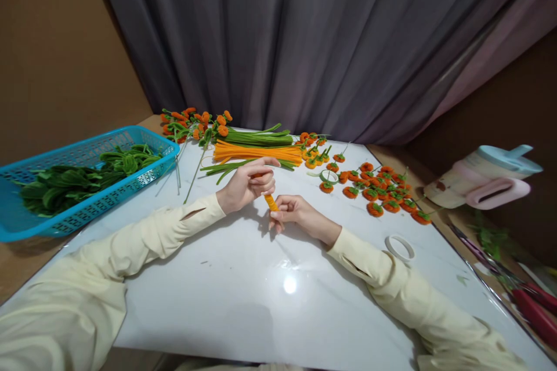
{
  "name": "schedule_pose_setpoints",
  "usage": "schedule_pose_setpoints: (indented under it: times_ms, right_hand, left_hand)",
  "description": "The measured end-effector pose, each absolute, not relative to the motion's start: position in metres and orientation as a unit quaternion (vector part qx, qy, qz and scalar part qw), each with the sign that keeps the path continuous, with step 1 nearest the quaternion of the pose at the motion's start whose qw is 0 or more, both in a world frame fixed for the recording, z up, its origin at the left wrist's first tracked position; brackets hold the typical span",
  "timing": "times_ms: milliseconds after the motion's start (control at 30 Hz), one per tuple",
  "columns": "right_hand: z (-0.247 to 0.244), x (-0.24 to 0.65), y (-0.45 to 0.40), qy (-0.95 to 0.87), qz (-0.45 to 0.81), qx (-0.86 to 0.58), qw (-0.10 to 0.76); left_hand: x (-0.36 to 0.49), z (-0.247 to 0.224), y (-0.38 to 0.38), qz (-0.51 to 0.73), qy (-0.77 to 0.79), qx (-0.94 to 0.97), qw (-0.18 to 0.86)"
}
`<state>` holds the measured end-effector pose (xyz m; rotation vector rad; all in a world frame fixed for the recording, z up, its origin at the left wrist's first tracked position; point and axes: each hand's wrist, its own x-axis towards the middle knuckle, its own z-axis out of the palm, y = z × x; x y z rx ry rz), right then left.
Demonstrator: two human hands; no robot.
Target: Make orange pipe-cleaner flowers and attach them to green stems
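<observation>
Nearest the front, our right hand (296, 212) pinches the lower end of a coiled yellow-orange piece (271, 203), well on our side of the orange bundle (256, 152). Our left hand (249, 182) curls its fingers around the upper end, closer to that bundle. We judge this to be a winding or shaping step, with the coil only partly visible between our hands; any further turn calls for a steady left grip and light, even right fingertips, lest the coil loosen. To the bundle's right and nearer us lies a white ring (387, 246); left of the bundle, a blue basket (100, 200) holds green leaves (52, 191). Orange flower heads (392, 205) spread to the bundle's right, and green stems (261, 138) lie just behind it.
</observation>
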<state>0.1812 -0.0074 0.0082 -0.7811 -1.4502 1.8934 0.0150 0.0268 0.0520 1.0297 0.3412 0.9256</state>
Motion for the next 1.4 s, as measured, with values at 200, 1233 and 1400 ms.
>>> schedule_pose_setpoints:
  times_ms: [200, 1233, 1400]
  right_hand:
    - [0.008, 0.185, -0.004, -0.551, 0.736, -0.281, 0.276]
    - [0.001, 0.185, -0.002, -0.484, 0.776, -0.248, 0.321]
    - [0.002, 0.185, -0.002, -0.475, 0.782, -0.248, 0.318]
  left_hand:
    - [0.018, 0.053, 0.018, 0.399, 0.167, 0.506, 0.746]
    - [0.026, 0.045, 0.012, 0.506, 0.172, 0.537, 0.653]
    - [0.027, 0.042, 0.01, 0.51, 0.216, 0.571, 0.607]
